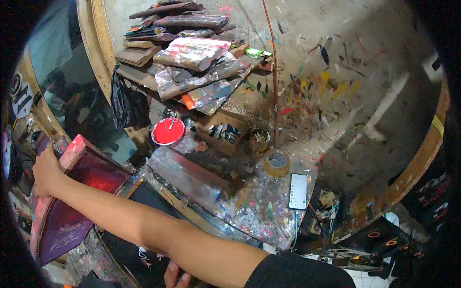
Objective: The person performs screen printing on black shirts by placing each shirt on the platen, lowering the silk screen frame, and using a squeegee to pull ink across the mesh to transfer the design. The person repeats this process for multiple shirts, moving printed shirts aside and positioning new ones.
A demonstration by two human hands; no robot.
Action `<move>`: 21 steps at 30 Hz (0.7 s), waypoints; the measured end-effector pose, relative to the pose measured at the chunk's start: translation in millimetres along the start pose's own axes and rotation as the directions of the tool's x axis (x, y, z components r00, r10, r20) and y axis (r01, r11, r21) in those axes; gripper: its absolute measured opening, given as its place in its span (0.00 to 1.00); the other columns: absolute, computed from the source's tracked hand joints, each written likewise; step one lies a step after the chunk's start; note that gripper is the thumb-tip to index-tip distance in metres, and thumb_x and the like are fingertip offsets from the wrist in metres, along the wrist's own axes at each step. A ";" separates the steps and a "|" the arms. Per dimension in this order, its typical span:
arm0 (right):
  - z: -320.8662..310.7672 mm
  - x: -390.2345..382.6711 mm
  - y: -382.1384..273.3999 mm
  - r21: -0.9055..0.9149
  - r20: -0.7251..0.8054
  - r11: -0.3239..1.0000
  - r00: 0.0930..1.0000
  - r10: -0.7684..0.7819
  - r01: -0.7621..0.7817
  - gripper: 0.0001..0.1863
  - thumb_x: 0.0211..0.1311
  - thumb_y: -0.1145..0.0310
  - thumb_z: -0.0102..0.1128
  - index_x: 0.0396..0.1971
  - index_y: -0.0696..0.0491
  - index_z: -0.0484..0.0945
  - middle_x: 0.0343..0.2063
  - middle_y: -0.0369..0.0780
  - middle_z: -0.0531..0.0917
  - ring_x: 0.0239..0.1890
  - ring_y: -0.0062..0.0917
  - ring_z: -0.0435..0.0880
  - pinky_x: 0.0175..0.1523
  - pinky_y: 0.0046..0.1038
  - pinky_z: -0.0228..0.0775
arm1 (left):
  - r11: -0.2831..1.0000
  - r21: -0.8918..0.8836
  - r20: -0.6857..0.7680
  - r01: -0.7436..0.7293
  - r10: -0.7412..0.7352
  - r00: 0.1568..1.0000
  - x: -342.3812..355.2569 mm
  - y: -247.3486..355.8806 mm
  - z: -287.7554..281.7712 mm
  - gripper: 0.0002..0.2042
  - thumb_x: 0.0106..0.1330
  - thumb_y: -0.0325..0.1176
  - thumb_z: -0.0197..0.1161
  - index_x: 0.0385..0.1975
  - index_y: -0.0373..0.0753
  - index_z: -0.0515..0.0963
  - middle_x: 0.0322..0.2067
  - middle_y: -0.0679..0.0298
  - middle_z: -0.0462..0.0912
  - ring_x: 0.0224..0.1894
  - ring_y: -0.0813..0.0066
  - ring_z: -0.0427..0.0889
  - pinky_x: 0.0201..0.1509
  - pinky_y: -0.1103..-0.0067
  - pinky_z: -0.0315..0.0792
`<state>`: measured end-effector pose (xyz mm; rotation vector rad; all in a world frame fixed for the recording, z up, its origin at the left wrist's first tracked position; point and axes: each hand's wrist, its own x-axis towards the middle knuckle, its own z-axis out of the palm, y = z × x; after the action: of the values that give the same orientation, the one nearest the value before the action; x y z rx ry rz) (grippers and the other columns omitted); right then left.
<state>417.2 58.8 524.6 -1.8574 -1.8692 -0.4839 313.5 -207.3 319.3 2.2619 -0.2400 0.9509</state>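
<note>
My right arm crosses to the far left, where my right hand is closed on the raised edge of a screen-printing frame. The frame has pinkish-red sides and stands tilted, its mesh stained purple and red. A dark purple piece shows just beyond the hand; whether the hand also grips it, I cannot tell. Under my right forearm, fingertips of my left hand show at the lower edge, apart and with nothing visible in them. They are beside black fabric with a white print. The rest of that hand is hidden.
A paint-spattered table holds a clear plastic-covered board, a tape roll and a phone on a cable. Behind are a tub of red paint, a cardboard box and stacked stained boards.
</note>
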 end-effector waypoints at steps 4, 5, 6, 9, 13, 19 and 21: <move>-1.6 5.0 -11.4 0.076 0.018 0.997 1.000 -0.004 0.002 0.30 0.58 0.42 0.57 0.52 0.48 0.86 0.51 0.41 0.86 0.59 0.33 0.81 0.69 0.54 0.54 | 0.857 0.271 -0.071 0.438 -0.436 0.897 -55.4 -66.4 56.5 0.26 0.78 0.49 0.47 0.71 0.42 0.67 0.70 0.47 0.64 0.77 0.46 0.54 0.77 0.50 0.48; -1.7 4.6 -19.4 0.128 0.034 0.991 0.998 -0.053 0.049 0.30 0.57 0.42 0.58 0.51 0.48 0.86 0.51 0.42 0.86 0.58 0.33 0.82 0.68 0.52 0.57 | 0.822 0.301 -0.079 0.484 -0.484 0.872 -63.3 -79.7 78.7 0.27 0.78 0.49 0.47 0.70 0.41 0.67 0.70 0.47 0.65 0.76 0.46 0.54 0.77 0.50 0.48; -29.2 -1.0 -50.8 0.139 -0.092 0.988 0.994 -0.059 0.071 0.28 0.55 0.44 0.59 0.48 0.48 0.88 0.47 0.43 0.88 0.54 0.35 0.85 0.63 0.49 0.63 | 0.768 0.390 -0.118 0.508 -0.505 0.855 -70.7 -74.2 89.6 0.27 0.78 0.49 0.47 0.70 0.41 0.67 0.69 0.46 0.65 0.76 0.45 0.55 0.76 0.50 0.49; -29.3 -18.7 -13.7 0.167 -0.175 0.974 0.977 -0.125 0.155 0.25 0.56 0.44 0.57 0.33 0.50 0.90 0.35 0.45 0.90 0.43 0.38 0.89 0.48 0.45 0.75 | 0.760 0.416 -0.111 0.500 -0.503 0.857 -63.4 -92.1 176.7 0.27 0.78 0.49 0.47 0.70 0.40 0.67 0.68 0.45 0.67 0.75 0.44 0.56 0.76 0.49 0.50; -14.7 -17.0 4.8 0.144 -0.033 0.987 0.997 -0.070 0.074 0.42 0.53 0.25 0.56 0.34 0.56 0.89 0.37 0.53 0.88 0.43 0.47 0.89 0.49 0.45 0.79 | 0.739 0.399 -0.205 0.543 -0.505 0.838 -41.3 -106.6 221.1 0.27 0.77 0.49 0.47 0.70 0.39 0.67 0.65 0.43 0.70 0.74 0.42 0.58 0.75 0.48 0.52; -54.9 -12.1 4.0 0.008 0.119 0.999 0.992 0.052 -0.054 0.48 0.55 0.22 0.51 0.43 0.60 0.86 0.46 0.57 0.85 0.51 0.50 0.85 0.57 0.47 0.76 | 0.852 0.237 -0.309 0.467 -0.389 0.868 -46.7 -88.4 190.0 0.27 0.77 0.46 0.50 0.72 0.42 0.65 0.70 0.47 0.64 0.76 0.46 0.54 0.75 0.50 0.50; -46.2 -6.4 5.1 0.022 0.104 0.998 0.993 0.048 -0.051 0.49 0.54 0.22 0.51 0.42 0.60 0.87 0.45 0.57 0.85 0.52 0.50 0.85 0.58 0.47 0.75 | 0.873 0.139 -0.238 0.468 -0.429 0.871 -61.2 -88.2 194.7 0.29 0.78 0.48 0.49 0.74 0.43 0.61 0.76 0.51 0.54 0.80 0.50 0.44 0.79 0.51 0.41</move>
<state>425.6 28.3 559.2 -1.9409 -1.8814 -0.3521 415.6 -269.9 131.9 2.2232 0.4752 0.9647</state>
